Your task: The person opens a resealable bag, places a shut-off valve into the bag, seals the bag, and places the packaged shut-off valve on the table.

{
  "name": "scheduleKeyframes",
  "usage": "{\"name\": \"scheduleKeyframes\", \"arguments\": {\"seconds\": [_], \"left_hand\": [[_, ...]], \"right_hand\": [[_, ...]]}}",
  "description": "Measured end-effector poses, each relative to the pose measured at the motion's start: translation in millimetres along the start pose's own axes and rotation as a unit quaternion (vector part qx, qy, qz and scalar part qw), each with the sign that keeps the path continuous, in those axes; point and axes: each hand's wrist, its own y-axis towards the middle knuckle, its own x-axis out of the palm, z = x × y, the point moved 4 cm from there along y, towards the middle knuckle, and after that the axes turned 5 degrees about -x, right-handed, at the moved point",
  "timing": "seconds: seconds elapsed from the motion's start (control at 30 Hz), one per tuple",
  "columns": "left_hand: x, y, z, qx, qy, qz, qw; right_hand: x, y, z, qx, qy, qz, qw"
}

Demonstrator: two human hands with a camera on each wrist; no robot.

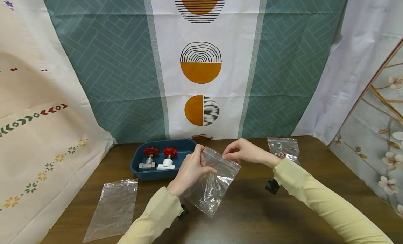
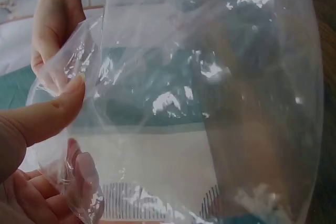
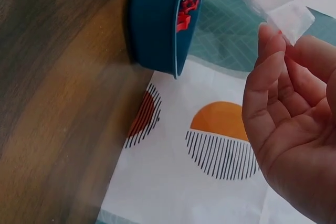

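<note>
A clear zip bag (image 1: 211, 188) hangs tilted between both hands above the table, and nothing shows inside it. The left hand (image 1: 192, 168) grips its upper left side, thumb in front and fingers behind; the left wrist view shows the left thumb and fingers (image 2: 39, 129) on the plastic (image 2: 157, 103). At the bag's top right corner the right hand (image 1: 244, 151) pinches the edge. In the right wrist view the right hand's (image 3: 299, 98) thumb and fingertips meet on a corner of the bag (image 3: 283, 14).
A blue tray (image 1: 185, 146) at the back left holds two valves with red handwheels (image 1: 170, 152). Another clear zip bag (image 1: 113, 209) lies flat at the left. At the back right lies a zip bag (image 1: 283, 146) with something red in it. Patterned cloth hangs behind the table.
</note>
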Motion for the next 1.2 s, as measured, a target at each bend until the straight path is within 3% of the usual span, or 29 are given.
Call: {"name": "scheduleKeyframes", "arguments": {"seconds": [0.13,0.23,0.4,0.5,0.6,0.73,0.87,0.97,1.2], "left_hand": [[0.0,2.9,-1.5,-0.009,-0.004,-0.008,0.9999],[-0.8,4.5,-2.1,-0.019,0.003,0.003,0.9998],[-5.9,5.0,1.8,-0.002,0.037,0.085,0.9957],[-7.7,5.7,7.8,0.025,0.019,0.122,0.9920],[-4.6,8.4,14.6,0.028,-0.019,0.100,0.9944],[2.8,13.5,19.7,-0.025,-0.037,0.043,0.9981],[4.6,16.3,23.6,-0.057,-0.013,0.026,0.9980],[3.1,15.9,27.2,-0.054,0.003,0.020,0.9983],[-3.0,9.3,35.8,-0.058,0.069,-0.010,0.9959]], "right_hand": [[-3,-1.2,-2,0.005,-0.006,0.005,1.0000],[-6,-2.2,-4,0.006,-0.007,0.010,0.9999],[-11,-3.9,-9,-0.001,-0.001,0.047,0.9989],[-11,-4.6,-13,0.001,-0.013,0.088,0.9960],[-9,-4.0,-18,-0.001,-0.049,0.136,0.9895],[-2,-1.4,-26,-0.025,-0.100,0.179,0.9785],[1,0.1,-32,-0.035,-0.120,0.190,0.9738],[-2,-0.9,-33,-0.026,-0.123,0.193,0.9731],[-25,-4.4,-33,0.044,-0.179,0.211,0.9599]]}}
